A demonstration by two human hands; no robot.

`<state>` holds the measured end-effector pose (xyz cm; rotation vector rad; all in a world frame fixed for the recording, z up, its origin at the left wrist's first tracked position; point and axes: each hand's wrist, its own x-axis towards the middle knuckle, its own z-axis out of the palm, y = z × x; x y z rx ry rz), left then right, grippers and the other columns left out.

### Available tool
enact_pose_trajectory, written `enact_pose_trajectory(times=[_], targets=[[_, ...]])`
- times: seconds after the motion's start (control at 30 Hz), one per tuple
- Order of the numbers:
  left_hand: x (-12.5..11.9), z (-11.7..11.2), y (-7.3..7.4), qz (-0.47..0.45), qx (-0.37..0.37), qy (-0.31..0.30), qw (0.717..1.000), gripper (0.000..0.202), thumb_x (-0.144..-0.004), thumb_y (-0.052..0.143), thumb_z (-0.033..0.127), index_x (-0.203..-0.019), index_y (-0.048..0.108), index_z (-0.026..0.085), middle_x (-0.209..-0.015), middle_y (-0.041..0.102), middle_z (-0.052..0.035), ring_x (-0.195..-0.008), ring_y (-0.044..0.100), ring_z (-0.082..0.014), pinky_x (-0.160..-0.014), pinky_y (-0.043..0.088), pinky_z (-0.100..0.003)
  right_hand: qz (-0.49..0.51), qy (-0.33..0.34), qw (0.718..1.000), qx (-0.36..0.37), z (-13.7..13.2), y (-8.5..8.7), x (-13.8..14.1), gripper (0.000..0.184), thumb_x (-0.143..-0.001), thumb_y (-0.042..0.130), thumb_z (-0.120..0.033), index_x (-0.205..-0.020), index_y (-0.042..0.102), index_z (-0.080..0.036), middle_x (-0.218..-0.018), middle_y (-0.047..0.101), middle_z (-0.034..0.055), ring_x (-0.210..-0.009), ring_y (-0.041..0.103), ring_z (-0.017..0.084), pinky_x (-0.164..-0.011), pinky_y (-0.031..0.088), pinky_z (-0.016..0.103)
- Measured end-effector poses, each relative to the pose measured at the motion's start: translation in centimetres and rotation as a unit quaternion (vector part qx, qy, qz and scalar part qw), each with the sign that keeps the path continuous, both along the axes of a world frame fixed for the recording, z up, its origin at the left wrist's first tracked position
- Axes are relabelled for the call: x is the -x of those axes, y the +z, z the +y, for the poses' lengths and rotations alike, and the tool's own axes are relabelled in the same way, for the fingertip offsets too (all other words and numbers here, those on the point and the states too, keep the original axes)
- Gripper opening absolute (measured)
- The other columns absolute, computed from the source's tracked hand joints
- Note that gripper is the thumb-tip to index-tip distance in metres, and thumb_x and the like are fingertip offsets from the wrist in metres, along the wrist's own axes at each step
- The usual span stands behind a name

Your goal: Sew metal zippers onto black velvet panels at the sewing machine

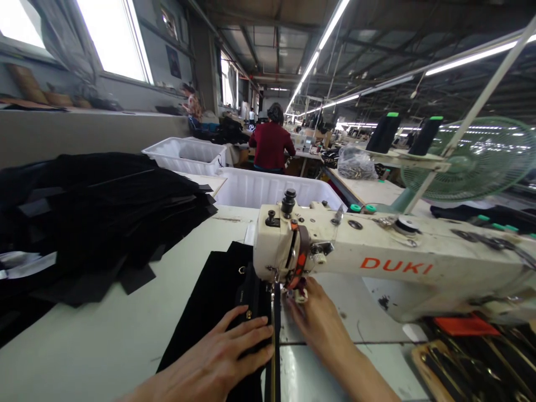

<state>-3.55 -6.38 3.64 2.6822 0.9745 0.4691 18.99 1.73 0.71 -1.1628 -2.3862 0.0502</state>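
Note:
My left hand (226, 352) lies flat with fingers spread on a piece of black fabric (196, 312), its fingertips beside a black zipper (274, 335) with a gold line of teeth. The zipper runs up under the presser foot of a cream sewing machine (335, 245) marked DUKI. A small gold ring and a dark label strip (242, 293) show on the fabric above my left fingers. Close to the needle, on the machine's right side, my right hand (316, 312) is bent around the foot area; its fingertips are partly hidden there, so what they touch is unclear.
A pile of black fabric pieces (104, 218) covers the table's left side. White bins (268, 190) stand behind the machine. At lower right, a wooden tray (422, 357) holds zippers. Thread cones (383, 134) and a green fan (469, 159) are at right. A person in red (272, 142) works ahead.

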Motion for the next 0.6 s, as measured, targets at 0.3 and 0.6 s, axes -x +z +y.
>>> enact_pose_trajectory(times=[0.3, 0.6], targets=[[0.0, -0.8, 0.2, 0.016, 0.022, 0.008, 1.0, 0.077, -0.078, 0.076, 0.054, -0.144, 0.048, 0.027, -0.151, 0.044, -0.0062, -0.136, 0.043, -0.0313, -0.118, 0.024, -0.051, -0.055, 0.049, 0.995, -0.064, 0.8, -1.9, 1.4, 0.033, -0.085, 0.05, 0.0, -0.111, 0.062, -0.017, -0.118, 0.063, 0.0123, -0.113, 0.054, 0.028, -0.103, 0.042, 0.047], [0.2, 0.0, 0.2, 0.005, 0.098, -0.033, 0.995, 0.075, -0.085, 0.068, 0.057, -0.147, 0.044, 0.023, -0.151, 0.042, -0.0079, -0.139, 0.04, -0.029, -0.121, 0.011, -0.051, -0.034, -0.076, 0.996, -0.035, 1.0, -1.4, 2.2, 0.013, -0.09, 0.051, -0.014, -0.09, 0.064, -0.018, -0.099, 0.063, 0.0114, -0.098, 0.055, 0.027, -0.086, 0.046, 0.04]])
